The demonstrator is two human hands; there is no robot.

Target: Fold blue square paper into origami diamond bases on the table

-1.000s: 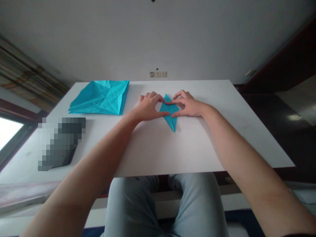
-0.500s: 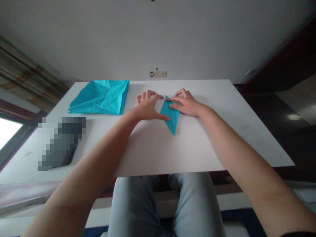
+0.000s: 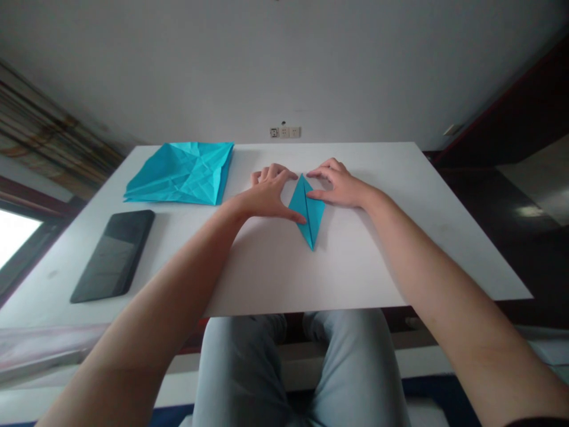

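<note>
A small blue folded paper point(image 3: 307, 209), a narrow diamond with a centre crease, lies flat on the white table point(image 3: 275, 261). My left hand point(image 3: 265, 194) rests beside its left edge, fingers spread, thumb tip on the paper's left side. My right hand point(image 3: 338, 183) lies at its right edge, fingers stretched out, thumb touching the paper. Neither hand grips anything.
A larger creased blue paper sheet point(image 3: 182, 172) lies at the table's far left. A dark tablet point(image 3: 114, 254) sits near the left front edge. A wall with a socket plate point(image 3: 284, 131) stands behind the table. My legs in light trousers show under the front edge.
Both hands have drawn apart from the middle of the folded paper to its sides, so the whole diamond and its centre crease now show.
</note>
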